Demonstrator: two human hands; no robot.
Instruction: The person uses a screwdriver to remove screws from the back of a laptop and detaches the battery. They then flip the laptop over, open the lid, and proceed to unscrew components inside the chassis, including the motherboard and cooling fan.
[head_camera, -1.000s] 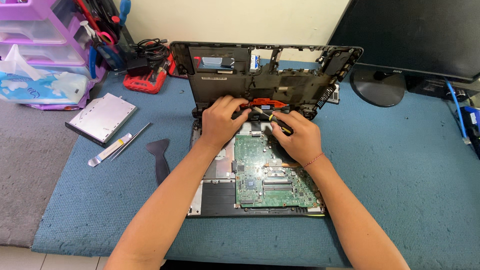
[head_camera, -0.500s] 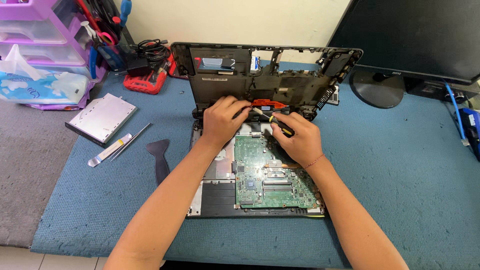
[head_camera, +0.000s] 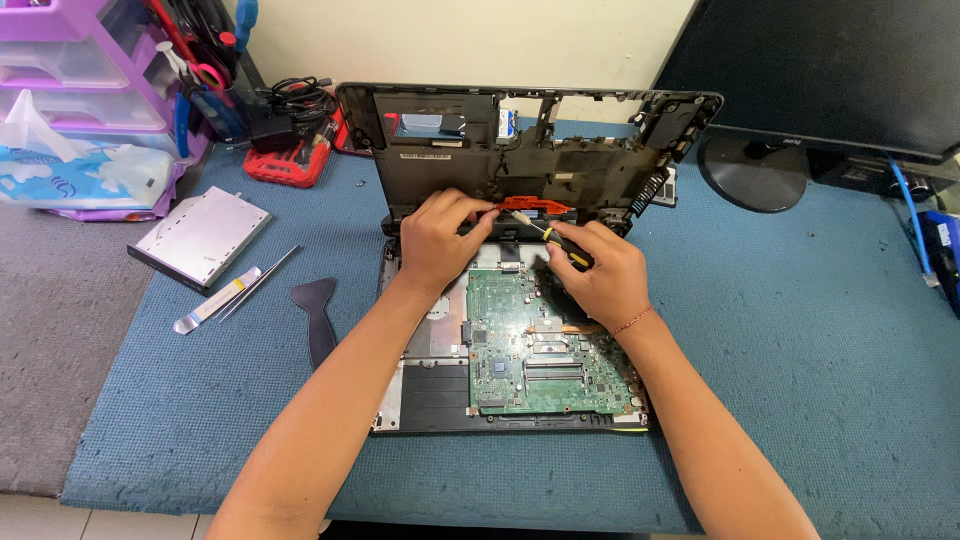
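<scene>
Little has changed since a second ago; both hands stay at the hinge end of the opened laptop (head_camera: 430, 400), its green circuit board (head_camera: 530, 345) exposed; the right hand (head_camera: 600, 275) grips a yellow-handled screwdriver (head_camera: 560, 245); the left hand (head_camera: 440, 240), fingers curled, presses the laptop's edge.

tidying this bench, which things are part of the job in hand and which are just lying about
In hand:
left hand at the hinge edge
right hand holding screwdriver
opened laptop base, green board

Lying about:
optical drive
tweezers
black pry tool
monitor
tissue pack
</scene>
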